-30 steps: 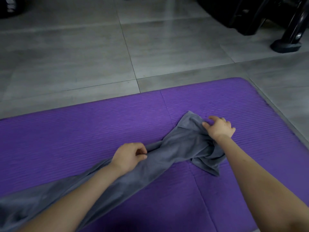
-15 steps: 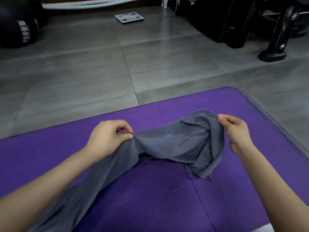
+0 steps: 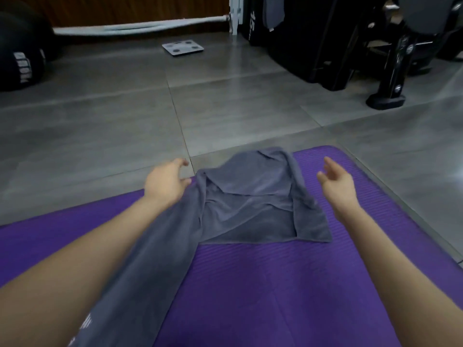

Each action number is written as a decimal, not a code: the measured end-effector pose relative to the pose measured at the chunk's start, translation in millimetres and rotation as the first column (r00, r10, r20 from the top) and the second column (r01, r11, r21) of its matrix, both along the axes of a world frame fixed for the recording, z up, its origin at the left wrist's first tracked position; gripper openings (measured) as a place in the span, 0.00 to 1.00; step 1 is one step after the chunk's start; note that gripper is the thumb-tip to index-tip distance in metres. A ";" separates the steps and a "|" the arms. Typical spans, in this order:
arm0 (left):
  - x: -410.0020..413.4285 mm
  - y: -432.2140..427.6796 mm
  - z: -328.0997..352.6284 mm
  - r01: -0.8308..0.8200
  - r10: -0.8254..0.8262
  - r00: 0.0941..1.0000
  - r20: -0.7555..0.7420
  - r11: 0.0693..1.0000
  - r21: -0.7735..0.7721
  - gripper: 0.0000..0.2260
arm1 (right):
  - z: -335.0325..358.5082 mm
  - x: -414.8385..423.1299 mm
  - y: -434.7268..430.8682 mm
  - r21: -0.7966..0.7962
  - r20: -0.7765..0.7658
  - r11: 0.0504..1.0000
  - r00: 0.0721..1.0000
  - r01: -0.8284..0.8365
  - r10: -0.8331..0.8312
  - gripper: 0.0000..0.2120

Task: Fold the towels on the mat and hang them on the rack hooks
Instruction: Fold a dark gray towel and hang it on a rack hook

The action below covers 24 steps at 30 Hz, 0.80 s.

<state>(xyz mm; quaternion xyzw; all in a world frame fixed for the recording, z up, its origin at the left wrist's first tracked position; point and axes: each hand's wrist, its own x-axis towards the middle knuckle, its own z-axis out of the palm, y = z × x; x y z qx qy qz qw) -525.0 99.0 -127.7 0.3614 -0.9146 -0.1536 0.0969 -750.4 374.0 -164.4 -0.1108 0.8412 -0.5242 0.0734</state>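
A long grey towel (image 3: 248, 204) lies on the purple mat (image 3: 275, 291). Its far end is spread out, with its far edge reaching past the mat's far edge onto the floor. The rest runs back toward me under my left forearm. My left hand (image 3: 166, 182) hovers at the towel's left edge, fingers apart, holding nothing. My right hand (image 3: 337, 182) is open, palm turned inward, just right of the towel and apart from it. At the top, a dark cloth (image 3: 274, 11) hangs on the black equipment; no hooks show clearly.
Grey tiled floor (image 3: 225, 108) stretches beyond the mat. A white bathroom scale (image 3: 183, 47) lies far ahead. Black gym equipment with a footed stand (image 3: 387, 98) fills the upper right. A dark bag (image 3: 20, 63) sits at the upper left.
Both hands held the towel lifted half a second ago. They have let go, and its far end now lies spread flat at the mat's far edge. The camera has tilted up.
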 end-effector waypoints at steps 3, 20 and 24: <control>58.6 4.4 -34.7 0.014 -0.020 0.996 0.084 0.998 0.066 0.16 | -36.3 49.5 -0.4 0.098 -0.011 0.983 0.987 -0.158 0.160 0.20; 293.0 62.5 -98.1 -0.241 0.160 0.962 0.223 0.883 0.404 0.11 | -124.3 243.5 -120.2 0.696 -0.185 0.224 0.131 -0.682 0.974 0.27; 302.9 71.5 -112.5 -0.218 0.150 0.974 0.172 0.834 0.507 0.11 | -123.5 245.0 -129.6 0.690 -0.114 0.181 0.142 -0.701 0.983 0.18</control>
